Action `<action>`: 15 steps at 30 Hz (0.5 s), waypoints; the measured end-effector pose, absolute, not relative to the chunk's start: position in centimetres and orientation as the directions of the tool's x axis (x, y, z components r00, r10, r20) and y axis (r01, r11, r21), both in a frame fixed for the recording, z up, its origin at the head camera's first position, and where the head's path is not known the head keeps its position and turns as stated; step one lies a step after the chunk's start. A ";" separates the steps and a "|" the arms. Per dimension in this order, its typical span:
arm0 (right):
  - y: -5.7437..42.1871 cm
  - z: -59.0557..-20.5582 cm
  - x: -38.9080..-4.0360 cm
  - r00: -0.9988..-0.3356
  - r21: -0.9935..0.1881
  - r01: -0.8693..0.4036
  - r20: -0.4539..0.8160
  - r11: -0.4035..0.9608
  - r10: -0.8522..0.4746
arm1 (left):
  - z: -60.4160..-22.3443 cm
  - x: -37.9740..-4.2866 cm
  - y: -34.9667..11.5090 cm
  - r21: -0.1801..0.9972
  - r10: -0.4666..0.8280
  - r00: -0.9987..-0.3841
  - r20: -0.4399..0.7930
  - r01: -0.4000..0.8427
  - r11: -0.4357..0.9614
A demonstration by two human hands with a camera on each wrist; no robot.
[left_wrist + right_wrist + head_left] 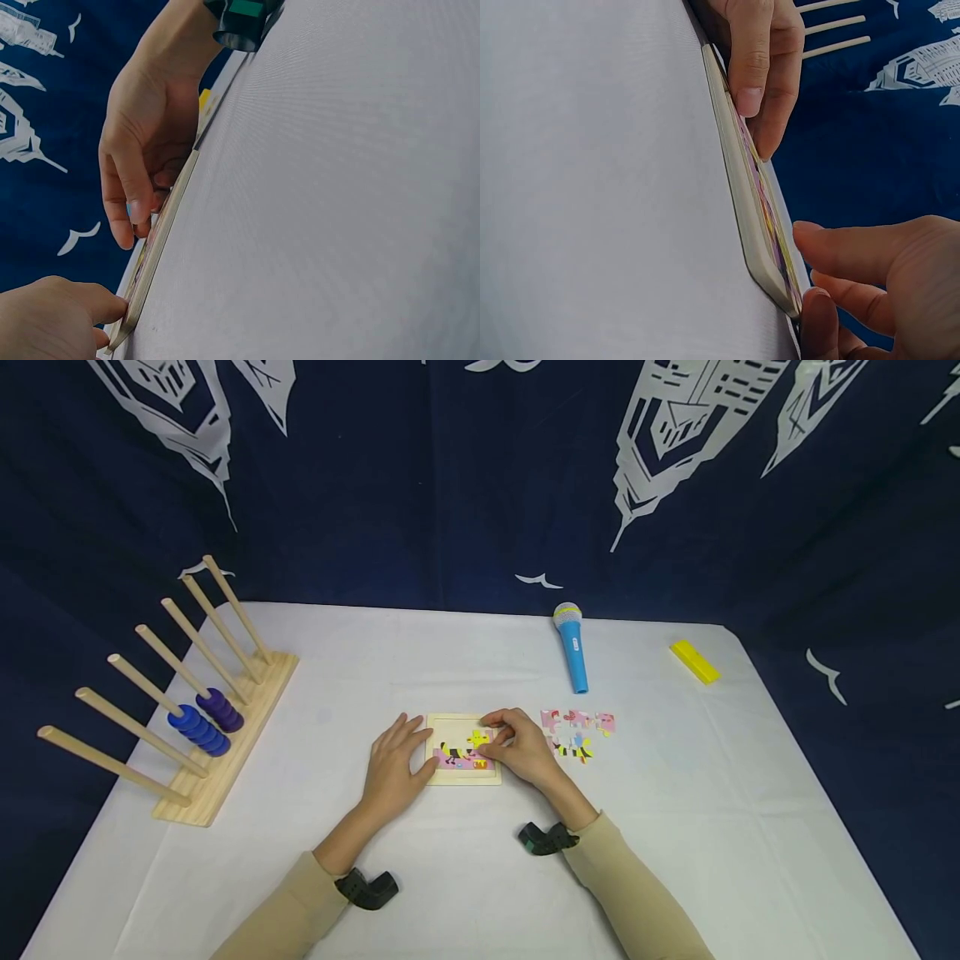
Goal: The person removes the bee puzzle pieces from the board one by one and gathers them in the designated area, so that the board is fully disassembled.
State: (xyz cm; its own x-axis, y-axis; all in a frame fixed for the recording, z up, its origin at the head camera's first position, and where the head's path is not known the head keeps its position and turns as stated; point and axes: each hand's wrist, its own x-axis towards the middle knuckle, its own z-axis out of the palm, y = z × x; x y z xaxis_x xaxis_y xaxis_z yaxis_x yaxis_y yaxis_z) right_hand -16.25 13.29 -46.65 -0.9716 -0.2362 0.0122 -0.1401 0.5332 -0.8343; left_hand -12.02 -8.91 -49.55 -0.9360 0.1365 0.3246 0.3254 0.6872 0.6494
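A shallow wooden puzzle board [462, 780] lies on the table, its lower part filled with pink, yellow and black pieces. A yellow puzzle piece [477, 738] sits higher up, near its right side. My left hand [396, 768] rests at the board's left edge, its thumb touching the frame. Over the right side is my right hand [528, 750], fingers curved, thumb tip beside the yellow piece; I see nothing held between thumb and fingers. Both wrist views show the board edge-on: the left hand [56, 315] at its near end, the right hand [885, 285] likewise.
Several loose puzzle pieces [577, 720] lie right of the board. Behind them is a blue toy microphone [573, 652], with a yellow block [695, 662] farther right. A wooden peg rack [247, 727] with blue and purple rings [198, 729] stands at the left.
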 end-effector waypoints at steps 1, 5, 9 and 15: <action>13.3 -46.6 -16.2 -0.971 -0.831 -0.143 0.015 0.537 -0.237 | -49.6 -12.0 -8.9 0.651 0.138 -0.936 0.323 0.325 0.686; 13.2 -46.7 -16.2 -0.968 -0.808 -0.174 0.034 0.562 -0.250 | -49.6 -12.0 -8.9 0.659 0.140 -0.940 0.312 0.320 0.680; 13.0 -46.8 -16.1 -0.960 -0.772 -0.221 0.064 0.596 -0.272 | -49.5 -12.0 -8.9 0.653 0.137 -0.940 0.314 0.318 0.687; 12.8 -46.7 -16.0 -0.960 -0.751 -0.222 0.057 0.622 -0.273 | -49.3 -12.0 -8.8 0.651 0.136 -0.942 0.308 0.312 0.692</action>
